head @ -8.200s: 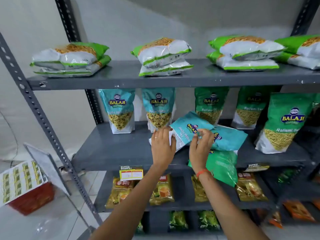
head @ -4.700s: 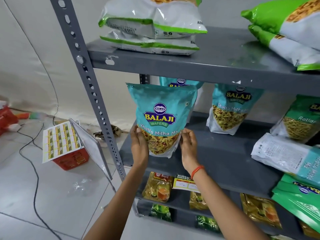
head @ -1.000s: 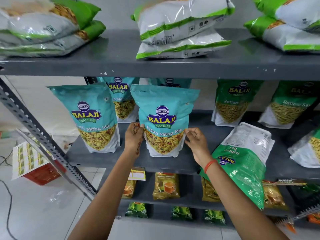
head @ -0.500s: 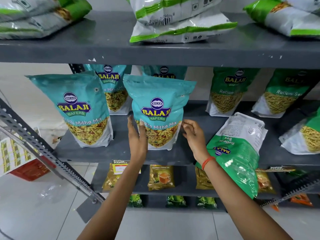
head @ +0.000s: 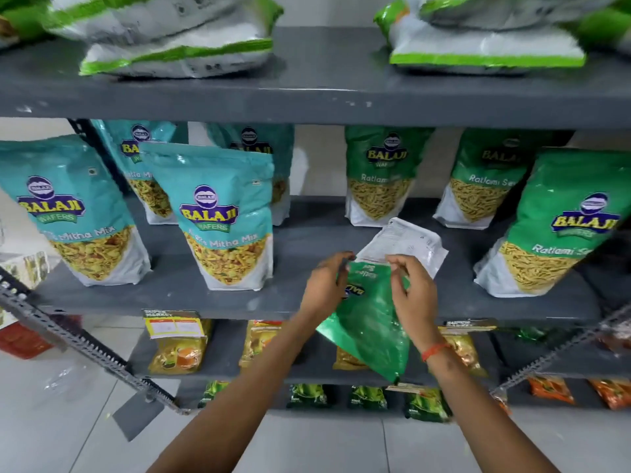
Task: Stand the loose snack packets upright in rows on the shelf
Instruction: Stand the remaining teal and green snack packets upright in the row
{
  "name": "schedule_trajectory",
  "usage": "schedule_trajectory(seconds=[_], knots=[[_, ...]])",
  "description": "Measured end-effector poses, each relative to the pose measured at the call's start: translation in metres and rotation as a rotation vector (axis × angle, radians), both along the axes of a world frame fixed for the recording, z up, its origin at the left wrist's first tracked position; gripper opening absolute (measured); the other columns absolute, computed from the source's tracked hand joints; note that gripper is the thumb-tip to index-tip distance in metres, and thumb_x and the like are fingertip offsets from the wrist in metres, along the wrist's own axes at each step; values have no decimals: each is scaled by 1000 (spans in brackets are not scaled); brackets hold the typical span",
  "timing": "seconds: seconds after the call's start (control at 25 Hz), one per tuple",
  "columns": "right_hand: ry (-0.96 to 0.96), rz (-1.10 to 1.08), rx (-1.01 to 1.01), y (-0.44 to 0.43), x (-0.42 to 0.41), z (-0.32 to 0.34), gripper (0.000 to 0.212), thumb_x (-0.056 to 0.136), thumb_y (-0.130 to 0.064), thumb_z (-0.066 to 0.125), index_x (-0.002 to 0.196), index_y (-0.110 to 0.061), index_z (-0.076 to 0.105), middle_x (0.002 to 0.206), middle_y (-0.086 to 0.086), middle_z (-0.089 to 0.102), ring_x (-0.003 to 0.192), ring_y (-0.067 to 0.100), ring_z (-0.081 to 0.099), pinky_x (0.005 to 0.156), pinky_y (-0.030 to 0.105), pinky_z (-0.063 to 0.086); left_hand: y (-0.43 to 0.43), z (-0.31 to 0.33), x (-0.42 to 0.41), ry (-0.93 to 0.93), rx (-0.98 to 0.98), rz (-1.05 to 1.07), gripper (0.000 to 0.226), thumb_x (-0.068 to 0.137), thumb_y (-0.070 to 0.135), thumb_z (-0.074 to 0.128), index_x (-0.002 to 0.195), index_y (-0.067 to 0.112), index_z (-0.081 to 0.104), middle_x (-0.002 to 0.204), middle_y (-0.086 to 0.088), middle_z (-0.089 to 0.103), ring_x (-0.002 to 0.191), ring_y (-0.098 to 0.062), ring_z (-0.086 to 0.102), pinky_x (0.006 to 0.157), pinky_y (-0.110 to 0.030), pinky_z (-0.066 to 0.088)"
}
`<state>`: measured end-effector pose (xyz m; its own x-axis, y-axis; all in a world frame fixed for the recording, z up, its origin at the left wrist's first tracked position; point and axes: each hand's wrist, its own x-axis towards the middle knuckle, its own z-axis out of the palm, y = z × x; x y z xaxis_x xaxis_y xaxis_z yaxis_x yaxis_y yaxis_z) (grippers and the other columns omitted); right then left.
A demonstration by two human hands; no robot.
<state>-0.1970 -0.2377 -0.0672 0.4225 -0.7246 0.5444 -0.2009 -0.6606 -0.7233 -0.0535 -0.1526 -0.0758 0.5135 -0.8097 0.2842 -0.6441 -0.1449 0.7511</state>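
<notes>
Both hands, left hand (head: 326,288) and right hand (head: 411,291), pinch a flat green-and-white plastic snack packet (head: 372,322) at centre frame; it lies upside down, long axis running from the grey metal shelf (head: 191,298) edge down toward lower right.

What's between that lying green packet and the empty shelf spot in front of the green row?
Nothing visible. Both hands, left hand and right hand, are at the lying green Ratlami Sev packet, and the shelf behind it is bare up to the standing green packets.

Red crate (head: 20,339) on white floor tiles (head: 51,421), yellow price tag (head: 173,324)
</notes>
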Motion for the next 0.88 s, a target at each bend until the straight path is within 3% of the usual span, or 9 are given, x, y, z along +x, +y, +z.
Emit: schedule_trajectory(seconds=[0.12,0.2,0.28,0.36,0.48,0.56,0.72,0.8,0.88], knots=[[231,-80,-139,-42,-46,-32,27,82,6,51,105,-5,62,113,14,63,104,32,59,89,31,45,-37,-14,19,82,292,1,32,94,3,39,121,0,55,126,-23,59,116,-38,55,93,-32,39],[401,-18,-224,-58,-65,-48,42,74,13,54,111,-5,61,124,14,56,109,30,53,97,28,39,-47,-16,23,134,282,-14,31,91,-8,38,113,-7,60,124,-26,59,116,-37,55,94,-21,37],[473,48,-291,-69,-75,-57,50,72,13,60,118,-8,58,131,10,50,112,25,49,100,29,39,-46,-14,26,215,244,-14,31,88,-15,40,109,-9,62,118,-25,63,105,-23,61,84,-5,38],[439,99,-277,-79,-79,-60,46,77,8,62,120,-8,58,132,10,51,115,23,48,102,33,43,-36,-12,24,406,191,-20,30,86,-16,44,108,-10,63,102,-15,72,85,-8,64,75,-7,45],[341,130,-101,-85,-78,-55,36,86,-2,56,121,-9,59,132,8,54,120,22,51,105,24,37,-22,-13,18,726,120,-16,27,84,-13,50,104,-5,66,87,-1,76,84,-24,67,80,-34,57],[280,117,-93,-89,-76,-49,28,88,-5,53,114,-8,63,129,6,58,117,19,54,103,17,34,-20,-11,14,764,91,-2,25,83,-10,56,105,-4,66,84,3,77,82,-18,71,85,-36,57],[69,241,12,-105,-72,-31,16,87,-4,53,99,-7,62,122,4,60,114,15,55,97,28,44,-28,4,2,687,-20,53,25,87,-7,52,110,-14,59,84,7,74,69,5,67,68,-12,52],[-41,270,186,-109,-65,-16,21,85,2,52,100,-11,62,113,4,64,108,8,58,95,29,47,-33,17,-4,777,-132,124,25,91,-3,47,113,-6,58,88,6,73,81,-4,67,75,-19,52],[-79,269,349,-110,-58,5,19,87,-1,55,89,-20,58,88,-4,63,86,-3,59,83,27,47,-41,30,-9,812,-238,154,18,93,6,49,107,12,59,98,3,67,94,-17,60,82,-29,49]])
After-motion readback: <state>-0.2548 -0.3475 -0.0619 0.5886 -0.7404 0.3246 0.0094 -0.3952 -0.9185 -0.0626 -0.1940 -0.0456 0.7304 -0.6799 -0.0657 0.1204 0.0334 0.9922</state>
